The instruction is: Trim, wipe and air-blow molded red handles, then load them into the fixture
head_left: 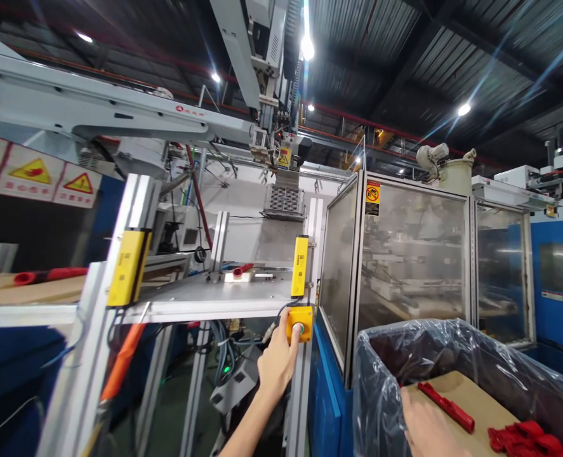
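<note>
My left hand (276, 362): thumb on button (301, 328) of yellow box (306, 315), index finger at box's left edge, thumb and index spread. Box sits just below yellow bar (299, 266). My right hand (426, 422) at lined bin (376, 355), beside red part (447, 407) on cardboard (488, 403) (hand cut off by picture's edge; can't tell its grip). More red pieces (523, 438) lie farther right.
</note>
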Motion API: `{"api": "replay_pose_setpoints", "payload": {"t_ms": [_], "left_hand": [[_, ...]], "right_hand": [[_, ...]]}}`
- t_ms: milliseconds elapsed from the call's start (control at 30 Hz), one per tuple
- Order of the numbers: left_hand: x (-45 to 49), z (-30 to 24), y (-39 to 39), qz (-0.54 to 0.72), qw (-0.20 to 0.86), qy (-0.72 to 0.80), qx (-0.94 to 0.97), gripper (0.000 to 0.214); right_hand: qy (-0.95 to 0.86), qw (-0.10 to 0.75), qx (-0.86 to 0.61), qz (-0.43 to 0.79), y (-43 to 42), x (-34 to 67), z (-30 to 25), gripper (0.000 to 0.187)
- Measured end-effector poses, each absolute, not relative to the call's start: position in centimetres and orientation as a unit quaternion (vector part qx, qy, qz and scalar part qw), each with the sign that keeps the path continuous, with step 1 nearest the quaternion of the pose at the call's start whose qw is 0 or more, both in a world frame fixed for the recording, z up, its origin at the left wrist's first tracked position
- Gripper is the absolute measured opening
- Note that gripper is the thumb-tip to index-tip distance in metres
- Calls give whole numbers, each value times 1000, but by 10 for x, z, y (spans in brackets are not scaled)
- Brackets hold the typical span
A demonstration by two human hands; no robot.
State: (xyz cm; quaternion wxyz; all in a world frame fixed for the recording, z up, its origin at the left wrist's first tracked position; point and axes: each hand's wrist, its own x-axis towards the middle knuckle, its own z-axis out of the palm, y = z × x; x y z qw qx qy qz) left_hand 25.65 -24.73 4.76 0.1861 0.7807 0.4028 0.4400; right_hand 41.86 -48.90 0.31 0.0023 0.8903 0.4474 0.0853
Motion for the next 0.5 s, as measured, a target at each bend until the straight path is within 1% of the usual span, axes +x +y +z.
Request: {"api": "replay_pose_setpoints", "payload": {"t_ms": [100,233,400,500], "left_hand": [[257,46,-244,438,167,409,783,63],[255,45,-242,438,148,411,786,63],[254,48,-241,467,143,406,772,64],[256,53,-242,509,129,392,755,63]], "right_hand": [[451,-2,888,93,-488,421,1,64],[454,-1,884,109,-487,427,-7,69],[460,-7,877,136,-481,438,-18,56],[459,-1,876,146,-479,441,-22,66]]}}
